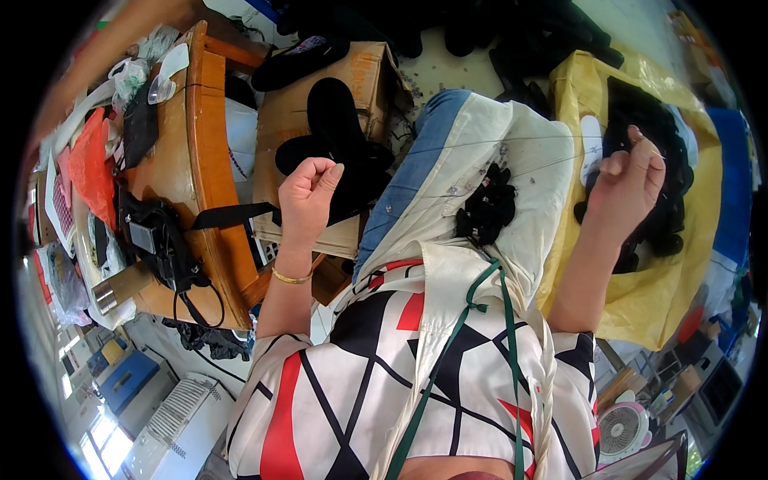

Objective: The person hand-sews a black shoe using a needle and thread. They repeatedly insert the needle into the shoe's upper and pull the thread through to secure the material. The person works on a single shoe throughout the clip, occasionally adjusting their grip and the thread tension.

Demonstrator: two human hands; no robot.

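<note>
My left hand is raised with its fingers pinched shut on a thin thread. The thread runs taut across my lap to my right hand, which pinches its other end above a yellow bag. A small heap of black pieces lies on the cream cloth over my knee, just under the thread. A gold bangle circles my left wrist.
A cardboard box with black shoe-sole shapes stands beyond my left hand. A wooden table at left carries a black strapped bag, a red plastic bag and clutter. A yellow bag of black pieces sits at right. A small fan is at lower right.
</note>
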